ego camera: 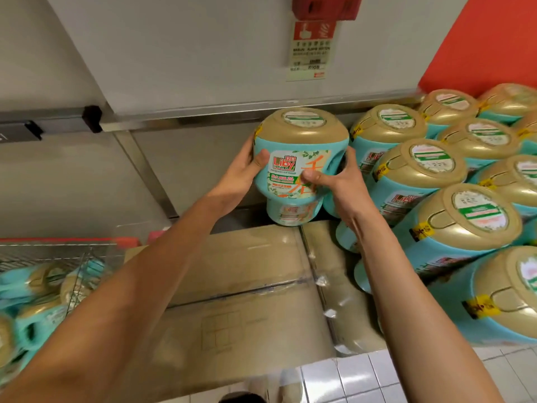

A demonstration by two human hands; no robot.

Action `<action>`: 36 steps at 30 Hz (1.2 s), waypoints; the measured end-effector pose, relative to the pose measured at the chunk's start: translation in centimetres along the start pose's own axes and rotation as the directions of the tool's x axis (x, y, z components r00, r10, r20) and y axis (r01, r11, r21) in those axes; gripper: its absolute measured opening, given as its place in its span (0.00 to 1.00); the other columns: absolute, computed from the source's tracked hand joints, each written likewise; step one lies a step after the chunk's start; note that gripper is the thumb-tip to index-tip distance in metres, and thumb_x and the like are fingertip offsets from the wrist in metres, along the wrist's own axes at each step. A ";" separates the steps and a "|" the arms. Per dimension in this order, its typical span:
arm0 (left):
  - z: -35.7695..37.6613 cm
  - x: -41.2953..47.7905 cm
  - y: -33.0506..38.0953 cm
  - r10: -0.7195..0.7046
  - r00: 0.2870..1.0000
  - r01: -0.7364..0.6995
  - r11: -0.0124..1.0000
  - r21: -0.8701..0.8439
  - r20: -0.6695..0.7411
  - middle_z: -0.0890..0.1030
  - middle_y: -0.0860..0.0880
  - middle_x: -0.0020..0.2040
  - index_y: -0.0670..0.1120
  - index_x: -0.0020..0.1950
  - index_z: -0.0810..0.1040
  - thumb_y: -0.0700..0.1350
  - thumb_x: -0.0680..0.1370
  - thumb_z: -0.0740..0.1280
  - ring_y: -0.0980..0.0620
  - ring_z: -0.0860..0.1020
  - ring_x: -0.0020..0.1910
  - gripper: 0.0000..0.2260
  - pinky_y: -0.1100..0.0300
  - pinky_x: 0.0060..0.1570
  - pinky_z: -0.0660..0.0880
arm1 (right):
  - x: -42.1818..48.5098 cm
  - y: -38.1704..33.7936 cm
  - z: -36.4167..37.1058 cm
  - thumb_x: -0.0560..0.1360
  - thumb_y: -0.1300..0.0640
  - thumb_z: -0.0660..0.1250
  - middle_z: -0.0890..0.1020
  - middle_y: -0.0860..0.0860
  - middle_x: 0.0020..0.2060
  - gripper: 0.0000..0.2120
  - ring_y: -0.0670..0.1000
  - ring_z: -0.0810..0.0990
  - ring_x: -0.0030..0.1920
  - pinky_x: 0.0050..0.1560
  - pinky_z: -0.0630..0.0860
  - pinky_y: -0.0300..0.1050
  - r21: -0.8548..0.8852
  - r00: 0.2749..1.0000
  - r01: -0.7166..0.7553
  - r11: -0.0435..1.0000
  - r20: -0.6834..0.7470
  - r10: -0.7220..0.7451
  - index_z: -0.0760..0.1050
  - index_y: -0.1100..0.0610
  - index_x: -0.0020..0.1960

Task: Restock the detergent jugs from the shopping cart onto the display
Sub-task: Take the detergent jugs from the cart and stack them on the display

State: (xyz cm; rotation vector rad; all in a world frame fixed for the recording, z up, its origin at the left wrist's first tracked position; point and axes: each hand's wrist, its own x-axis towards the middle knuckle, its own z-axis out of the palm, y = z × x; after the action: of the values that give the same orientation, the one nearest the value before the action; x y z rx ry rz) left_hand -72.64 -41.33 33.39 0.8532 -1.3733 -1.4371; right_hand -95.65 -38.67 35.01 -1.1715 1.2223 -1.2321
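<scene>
Grey wall panels point(203, 53) and a red wall point(479, 39) back a display of cardboard cartons point(232, 271), where teal detergent jugs point(436, 181) with gold caps stand in rows at the right. Both hands clasp one jug point(299, 158) upright at the rows' left end. The left hand point(244, 170) wraps its left side, and the right hand point(334, 181) wraps its right, with both thumbs across the label. Further jugs point(35, 327) lie in the shopping cart point(58, 246) at lower left.

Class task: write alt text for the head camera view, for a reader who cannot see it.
A person's left hand and right hand grip a teal, gold-capped detergent jug from both sides, just left of the stacked display jugs. Lower left, a shopping cart holds more such jugs, beside taped cardboard boxes.
</scene>
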 end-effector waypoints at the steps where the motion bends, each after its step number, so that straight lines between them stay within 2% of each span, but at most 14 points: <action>1: -0.2 0.6 -0.6 0.017 1.000 -0.017 1.000 0.003 0.017 0.76 0.47 0.75 0.49 0.83 0.61 0.56 0.80 0.70 0.47 0.75 0.74 0.34 0.55 0.66 0.77 | 0.6 0.3 -0.3 0.63 0.59 0.86 0.84 0.49 0.64 0.47 0.48 0.84 0.63 0.59 0.83 0.45 -0.019 1.000 0.014 1.000 0.001 -0.014 0.67 0.54 0.76; 3: -0.4 1.4 -2.1 0.028 0.999 -0.028 0.999 0.020 0.028 0.75 0.49 0.77 0.49 0.85 0.57 0.51 0.81 0.70 0.49 0.74 0.75 0.36 0.57 0.67 0.76 | 1.2 0.9 -0.6 0.66 0.65 0.84 0.82 0.46 0.66 0.47 0.41 0.82 0.64 0.58 0.81 0.38 -0.064 0.999 0.044 0.997 0.014 -0.043 0.65 0.52 0.79; 5: -0.4 1.8 -3.3 0.006 1.000 -0.006 1.000 0.022 0.006 0.73 0.51 0.77 0.50 0.85 0.55 0.49 0.82 0.72 0.51 0.73 0.76 0.37 0.56 0.69 0.76 | 1.6 1.5 -0.7 0.69 0.67 0.81 0.78 0.44 0.70 0.48 0.36 0.78 0.67 0.62 0.79 0.37 -0.098 0.998 0.064 0.993 0.017 -0.063 0.61 0.52 0.82; 9: 0.5 2.6 -4.2 -0.010 0.999 0.012 1.000 0.029 -0.053 0.73 0.60 0.75 0.51 0.85 0.51 0.47 0.84 0.68 0.59 0.73 0.74 0.35 0.62 0.65 0.75 | 2.1 2.4 -0.2 0.73 0.64 0.80 0.66 0.49 0.81 0.53 0.44 0.67 0.79 0.78 0.69 0.50 -0.167 0.993 0.099 0.981 -0.049 -0.109 0.50 0.52 0.86; 11: 1.0 3.1 -4.2 -0.004 0.998 0.005 1.000 0.022 -0.065 0.73 0.56 0.75 0.48 0.86 0.50 0.47 0.83 0.66 0.58 0.75 0.73 0.36 0.62 0.64 0.76 | 2.1 2.8 0.0 0.74 0.62 0.79 0.62 0.48 0.82 0.53 0.46 0.63 0.81 0.80 0.65 0.52 -0.201 0.989 0.112 0.973 -0.074 -0.129 0.47 0.53 0.86; 15: 1.1 3.5 -5.2 0.026 0.997 -0.025 1.000 0.018 -0.076 0.71 0.49 0.78 0.48 0.86 0.50 0.44 0.85 0.66 0.53 0.75 0.74 0.34 0.58 0.65 0.78 | 1.2 3.9 0.8 0.78 0.51 0.76 0.58 0.50 0.83 0.49 0.46 0.57 0.82 0.81 0.57 0.43 -0.384 0.962 0.143 0.912 -0.162 -0.219 0.46 0.55 0.86; 17: 1.6 3.3 -5.8 -0.012 0.996 0.016 0.999 0.046 -0.091 0.70 0.48 0.79 0.49 0.86 0.51 0.45 0.83 0.69 0.52 0.74 0.75 0.37 0.53 0.67 0.78 | 0.6 4.7 1.4 0.82 0.48 0.71 0.62 0.55 0.81 0.42 0.50 0.61 0.81 0.81 0.60 0.45 -0.425 0.934 0.151 0.892 -0.235 -0.270 0.52 0.57 0.85; 19: 2.2 2.9 -6.6 -0.077 0.990 0.087 0.993 0.083 -0.116 0.72 0.49 0.78 0.51 0.86 0.53 0.51 0.78 0.73 0.53 0.76 0.73 0.41 0.50 0.68 0.78 | 0.1 5.2 1.9 0.84 0.48 0.67 0.68 0.56 0.77 0.33 0.51 0.68 0.78 0.78 0.68 0.53 -0.405 0.927 0.149 0.902 -0.260 -0.270 0.59 0.57 0.83; 24: 1.6 2.4 -9.6 -0.192 0.971 0.215 0.964 0.158 -0.145 0.81 0.59 0.67 0.51 0.81 0.62 0.53 0.74 0.78 0.58 0.79 0.68 0.40 0.60 0.59 0.80 | 0.1 5.6 1.6 0.84 0.46 0.67 0.75 0.52 0.73 0.28 0.48 0.75 0.72 0.71 0.75 0.53 -0.387 0.945 0.129 0.913 -0.232 -0.232 0.64 0.56 0.79; 28: 1.3 2.1 -11.9 -0.300 0.946 0.322 0.915 0.242 -0.121 0.78 0.56 0.70 0.50 0.80 0.60 0.42 0.67 0.85 0.58 0.78 0.68 0.49 0.51 0.68 0.78 | 0.3 6.0 1.0 0.79 0.46 0.74 0.76 0.49 0.72 0.34 0.45 0.75 0.71 0.71 0.75 0.49 -0.366 0.961 0.131 0.922 -0.182 -0.209 0.64 0.55 0.79; 31: 2.5 2.7 -12.8 -0.252 0.948 0.300 0.911 0.284 -0.196 0.78 0.52 0.70 0.48 0.79 0.61 0.36 0.65 0.86 0.59 0.80 0.66 0.50 0.55 0.66 0.79 | 0.7 6.4 1.2 0.70 0.51 0.83 0.75 0.50 0.72 0.46 0.46 0.74 0.72 0.72 0.75 0.47 -0.337 0.968 0.114 0.934 -0.174 -0.181 0.62 0.55 0.79; 32: 2.9 2.9 -12.8 -0.236 0.943 0.298 0.911 0.286 -0.233 0.78 0.49 0.70 0.45 0.79 0.61 0.35 0.64 0.86 0.55 0.79 0.68 0.50 0.52 0.67 0.78 | 0.9 6.5 1.3 0.67 0.51 0.85 0.75 0.50 0.72 0.48 0.46 0.75 0.72 0.71 0.75 0.47 -0.341 0.966 0.115 0.933 -0.179 -0.185 0.61 0.55 0.79; 34: 3.2 3.3 -12.6 -0.235 0.933 0.310 0.909 0.278 -0.272 0.78 0.43 0.72 0.42 0.79 0.64 0.39 0.60 0.87 0.45 0.78 0.70 0.52 0.43 0.70 0.76 | 1.2 6.7 1.6 0.65 0.51 0.86 0.75 0.51 0.72 0.51 0.47 0.75 0.72 0.71 0.76 0.46 -0.359 0.961 0.123 0.925 -0.188 -0.201 0.61 0.56 0.78; 36: 3.1 3.5 -12.3 -0.237 0.930 0.318 0.902 0.291 -0.282 0.79 0.43 0.71 0.42 0.77 0.68 0.48 0.55 0.86 0.42 0.78 0.70 0.54 0.40 0.69 0.76 | 1.4 6.7 1.9 0.64 0.50 0.86 0.75 0.50 0.71 0.51 0.46 0.75 0.71 0.69 0.75 0.38 -0.377 0.955 0.130 0.917 -0.201 -0.217 0.61 0.56 0.78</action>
State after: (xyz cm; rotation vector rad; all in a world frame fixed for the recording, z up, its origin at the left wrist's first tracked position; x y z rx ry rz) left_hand -78.63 -44.45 22.09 1.4479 -1.3647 -1.2733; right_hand -93.68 -40.07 28.32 -1.4561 1.6022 -1.3478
